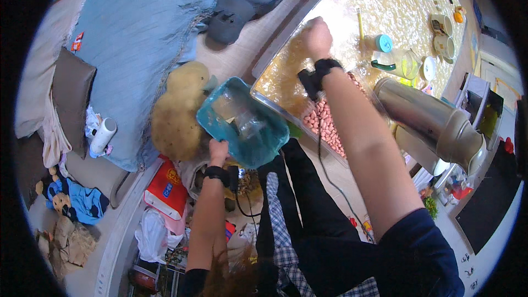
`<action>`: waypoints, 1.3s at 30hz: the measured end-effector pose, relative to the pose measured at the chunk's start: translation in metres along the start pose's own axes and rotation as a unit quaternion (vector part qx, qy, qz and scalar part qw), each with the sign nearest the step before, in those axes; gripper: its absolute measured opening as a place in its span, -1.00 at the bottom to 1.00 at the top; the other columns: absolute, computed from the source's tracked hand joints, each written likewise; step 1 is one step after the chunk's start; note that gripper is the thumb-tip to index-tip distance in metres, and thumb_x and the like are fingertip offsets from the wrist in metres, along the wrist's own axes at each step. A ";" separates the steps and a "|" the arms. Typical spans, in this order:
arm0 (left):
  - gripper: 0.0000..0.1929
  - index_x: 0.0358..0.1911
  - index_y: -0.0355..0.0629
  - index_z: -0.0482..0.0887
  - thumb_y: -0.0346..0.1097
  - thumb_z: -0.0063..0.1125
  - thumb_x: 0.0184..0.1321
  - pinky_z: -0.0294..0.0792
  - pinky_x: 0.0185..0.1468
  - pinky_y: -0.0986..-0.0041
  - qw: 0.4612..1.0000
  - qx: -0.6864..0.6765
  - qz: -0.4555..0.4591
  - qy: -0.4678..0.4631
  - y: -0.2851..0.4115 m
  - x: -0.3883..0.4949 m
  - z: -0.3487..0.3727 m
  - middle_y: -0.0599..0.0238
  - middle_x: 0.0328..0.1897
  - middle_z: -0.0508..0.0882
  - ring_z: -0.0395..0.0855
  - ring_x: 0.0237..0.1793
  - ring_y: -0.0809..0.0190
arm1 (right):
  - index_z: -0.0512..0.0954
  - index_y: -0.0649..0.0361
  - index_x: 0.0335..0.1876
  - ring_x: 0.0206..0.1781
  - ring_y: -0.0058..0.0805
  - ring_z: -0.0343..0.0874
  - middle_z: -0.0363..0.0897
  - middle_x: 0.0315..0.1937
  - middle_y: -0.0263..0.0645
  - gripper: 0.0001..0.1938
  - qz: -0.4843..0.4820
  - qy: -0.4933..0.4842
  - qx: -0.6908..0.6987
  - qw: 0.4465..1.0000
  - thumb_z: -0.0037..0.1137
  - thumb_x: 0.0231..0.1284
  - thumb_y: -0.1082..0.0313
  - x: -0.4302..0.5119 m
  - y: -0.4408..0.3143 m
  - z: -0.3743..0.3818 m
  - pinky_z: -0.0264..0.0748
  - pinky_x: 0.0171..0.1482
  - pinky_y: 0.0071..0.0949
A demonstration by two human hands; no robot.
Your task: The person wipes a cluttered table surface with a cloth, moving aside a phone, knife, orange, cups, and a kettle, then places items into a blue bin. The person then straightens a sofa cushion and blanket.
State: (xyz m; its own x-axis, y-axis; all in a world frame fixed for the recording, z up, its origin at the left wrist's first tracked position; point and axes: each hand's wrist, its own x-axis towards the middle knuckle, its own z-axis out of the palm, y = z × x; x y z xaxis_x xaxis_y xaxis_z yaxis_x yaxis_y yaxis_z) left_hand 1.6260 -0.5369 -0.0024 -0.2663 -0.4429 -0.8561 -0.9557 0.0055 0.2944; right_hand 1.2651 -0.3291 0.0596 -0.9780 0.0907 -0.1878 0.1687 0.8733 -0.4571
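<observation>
My left hand [218,151] grips the rim of a teal plastic waste bin [264,142]. Clear plastic and some scraps lie inside the bin, which is tilted beside the table's corner. Over the shiny gold-patterned table cover [284,64], my right hand [319,39] is curled, its fingers mostly hidden from me; whether it holds anything is unclear. Pink-skinned peanuts [324,126] lie at the near table edge, partly covered by my right forearm. Both wrists wear black bands, and a cable hangs from the right one.
A large metal vacuum jug [425,111], a glass pitcher [398,64], a teal-lidded jar [383,43] and cups [443,47] stand on the table's right. A yellow duck-shaped stool [181,111] stands by the blue-covered sofa [144,29]; a grey animal-shaped stool [243,4] lies beyond. A red bag [169,187] sits lower left.
</observation>
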 end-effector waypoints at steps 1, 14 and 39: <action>-0.78 -0.26 -0.39 0.60 -0.42 -0.01 0.06 0.40 -0.65 0.37 1.000 -0.019 0.001 -0.005 0.002 0.003 0.001 0.11 -0.49 0.64 0.63 -0.61 0.14 | 0.49 0.28 -0.24 -0.15 0.06 0.57 0.58 -0.25 0.07 -0.81 -0.021 -0.024 -0.016 0.999 0.03 0.02 0.39 -0.017 -0.006 0.009 0.49 -0.10 -0.13; -0.75 -0.23 -0.41 0.60 -0.39 0.01 0.07 0.53 -0.44 0.28 1.000 -0.002 -0.005 0.002 0.028 0.014 0.022 -0.07 -0.38 0.67 0.69 -0.40 -0.03 | 0.49 0.15 -0.34 -0.21 -0.12 0.54 0.51 -0.36 -0.11 -0.85 -0.148 -0.142 0.024 0.979 0.09 -0.10 0.49 -0.186 -0.021 0.026 0.50 -0.20 -0.21; -0.77 -0.29 -0.36 0.62 -0.34 0.05 0.07 0.52 -0.33 0.22 0.997 0.065 0.015 -0.031 0.038 0.013 0.023 -0.08 -0.40 0.68 0.69 -0.43 -0.05 | 0.55 0.33 -0.18 -0.13 0.04 0.59 0.57 -0.22 0.13 -0.72 -0.097 -0.258 -0.108 0.955 0.01 0.06 0.31 -0.051 0.012 -0.003 0.51 -0.02 -0.16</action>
State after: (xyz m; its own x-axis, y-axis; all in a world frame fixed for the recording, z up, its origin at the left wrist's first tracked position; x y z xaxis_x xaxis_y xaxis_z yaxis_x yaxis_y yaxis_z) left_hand 1.5836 -0.5221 -0.0127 -0.2978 -0.3844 -0.8738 -0.9545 0.1349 0.2659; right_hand 1.3170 -0.3223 0.0664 -0.7880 -0.2827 -0.5470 -0.0931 0.9329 -0.3480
